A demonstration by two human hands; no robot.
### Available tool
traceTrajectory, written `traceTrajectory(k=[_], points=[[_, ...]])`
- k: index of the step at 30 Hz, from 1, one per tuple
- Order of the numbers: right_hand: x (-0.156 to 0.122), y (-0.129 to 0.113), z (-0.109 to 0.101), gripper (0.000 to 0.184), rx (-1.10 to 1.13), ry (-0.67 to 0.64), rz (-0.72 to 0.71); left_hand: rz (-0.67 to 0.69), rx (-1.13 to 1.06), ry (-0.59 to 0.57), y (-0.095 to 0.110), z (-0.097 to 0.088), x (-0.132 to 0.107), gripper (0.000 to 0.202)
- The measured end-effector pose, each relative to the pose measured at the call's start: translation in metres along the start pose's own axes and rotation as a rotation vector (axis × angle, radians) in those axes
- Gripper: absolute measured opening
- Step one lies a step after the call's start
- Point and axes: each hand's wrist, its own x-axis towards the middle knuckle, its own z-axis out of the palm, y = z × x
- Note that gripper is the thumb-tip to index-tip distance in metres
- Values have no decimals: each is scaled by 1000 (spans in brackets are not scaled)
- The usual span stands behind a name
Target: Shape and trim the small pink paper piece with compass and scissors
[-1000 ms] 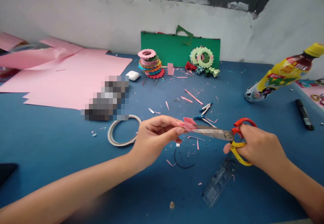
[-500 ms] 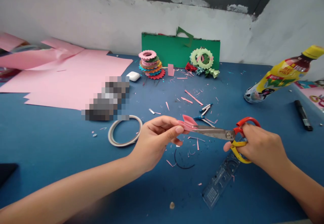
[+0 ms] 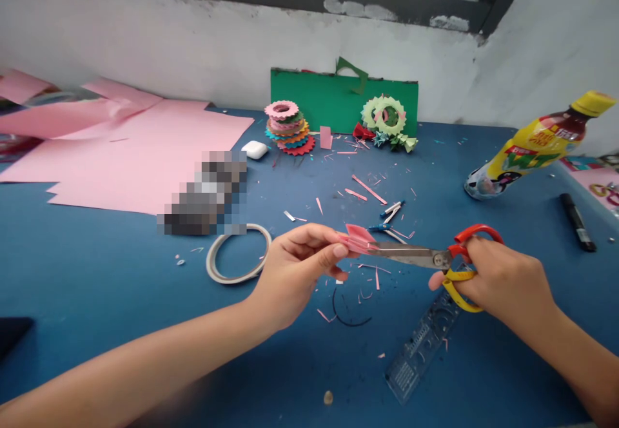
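Note:
My left hand (image 3: 294,270) pinches a small folded pink paper piece (image 3: 358,238) above the blue table (image 3: 97,286). My right hand (image 3: 503,280) grips scissors (image 3: 425,257) with one red and one yellow handle. The blades are nearly closed and their tips meet the pink piece. Both hands hover over a scatter of pink paper slivers.
A tape ring (image 3: 238,254) lies left of my left hand. A clear ruler (image 3: 420,347) lies under my right hand. Pink paper sheets (image 3: 135,151) cover the left. A stack of toothed paper rings (image 3: 288,126), green card (image 3: 343,96), a bottle (image 3: 532,147) and a black marker (image 3: 576,222) stand further off.
The hands, scissors and pink piece keep almost the same pose. The view has tilted slightly, so everything sits a little lower in the picture.

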Motion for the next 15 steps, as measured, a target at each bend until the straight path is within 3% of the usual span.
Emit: traceTrajectory(k=[15], points=[[-2,3,-3,43,-59,-7,5,-59,-33,65,1,3,-4,9]])
